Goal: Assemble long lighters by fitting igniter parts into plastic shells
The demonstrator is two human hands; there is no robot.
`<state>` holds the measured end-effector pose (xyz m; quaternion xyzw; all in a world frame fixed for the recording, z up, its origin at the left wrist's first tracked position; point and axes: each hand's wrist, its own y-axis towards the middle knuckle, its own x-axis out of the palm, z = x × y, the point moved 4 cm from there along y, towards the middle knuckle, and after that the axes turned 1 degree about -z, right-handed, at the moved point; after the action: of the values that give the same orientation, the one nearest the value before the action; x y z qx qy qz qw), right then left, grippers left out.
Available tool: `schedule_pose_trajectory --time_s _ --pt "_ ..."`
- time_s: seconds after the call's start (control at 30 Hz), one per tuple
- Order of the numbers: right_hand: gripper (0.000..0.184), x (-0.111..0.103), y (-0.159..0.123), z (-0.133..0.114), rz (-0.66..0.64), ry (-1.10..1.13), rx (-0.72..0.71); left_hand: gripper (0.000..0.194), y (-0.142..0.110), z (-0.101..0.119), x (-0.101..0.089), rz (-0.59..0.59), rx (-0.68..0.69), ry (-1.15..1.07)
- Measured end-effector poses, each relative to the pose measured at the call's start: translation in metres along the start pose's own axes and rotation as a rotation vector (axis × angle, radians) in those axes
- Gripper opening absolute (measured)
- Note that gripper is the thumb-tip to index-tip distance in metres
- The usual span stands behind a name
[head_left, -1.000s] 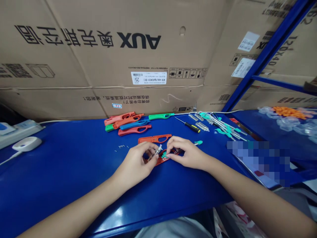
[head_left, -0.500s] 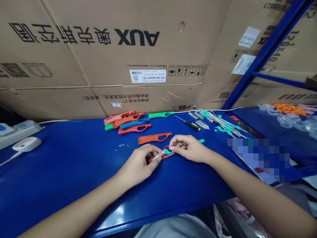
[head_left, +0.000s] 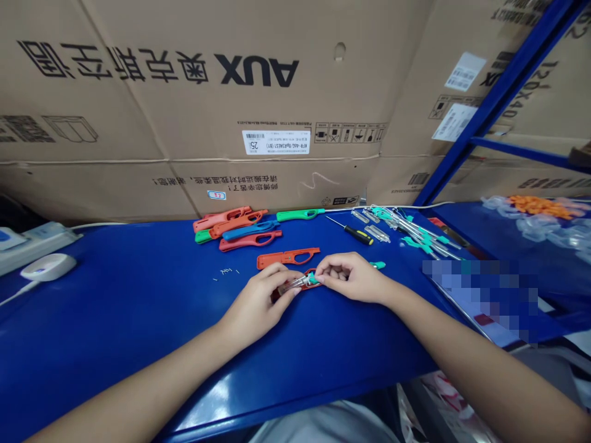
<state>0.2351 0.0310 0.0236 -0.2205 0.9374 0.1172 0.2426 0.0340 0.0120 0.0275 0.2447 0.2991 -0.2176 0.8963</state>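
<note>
Between the thumb and fingers of my left hand (head_left: 258,299) is a clear lighter fuel tank (head_left: 290,285), its metal end pointing right. Just beyond that end sits a small green trigger piece (head_left: 313,279), pinched by the fingertips of my right hand (head_left: 354,277). Both parts lie over an orange-red lighter handle half (head_left: 306,288), which my hands partly cover. Behind them, a second orange handle half (head_left: 289,257) lies with its inside up. A green tip (head_left: 378,265) shows past my right hand.
Several coloured lighter handles (head_left: 240,229) are piled at the back. A screwdriver (head_left: 357,234), clear tanks (head_left: 377,233) and metal rods with green parts (head_left: 425,231) lie at back right. Tiny screws (head_left: 226,271) are scattered left. Cardboard boxes (head_left: 194,123) wall the back.
The tank now lies flatter and more in line with the handle half. My right fingertips have shifted slightly at the green piece.
</note>
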Motion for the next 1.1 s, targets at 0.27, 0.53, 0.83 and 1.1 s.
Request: schedule_pose_trajectory --time_s 0.27,0.53,0.83,1.1 --pt "0.023 0.0 -0.0013 0.0011 -0.009 -0.01 -0.001 0.024 -0.0006 0.0018 0.0 -0.011 0.032 0.023" --pt "0.019 -0.0005 -0.0007 0.0007 -0.009 -0.033 -0.024 0.024 -0.0021 0.0028 0.0003 -0.016 0.04 0.032" --pt "0.018 -0.0013 -0.0023 0.001 -0.023 -0.053 -0.04 0.024 -0.0014 0.0028 0.0 -0.009 0.047 0.037" --pt "0.019 -0.001 -0.0025 0.0025 -0.027 -0.075 -0.042 0.025 -0.0019 0.0025 0.0017 -0.028 0.044 0.034"
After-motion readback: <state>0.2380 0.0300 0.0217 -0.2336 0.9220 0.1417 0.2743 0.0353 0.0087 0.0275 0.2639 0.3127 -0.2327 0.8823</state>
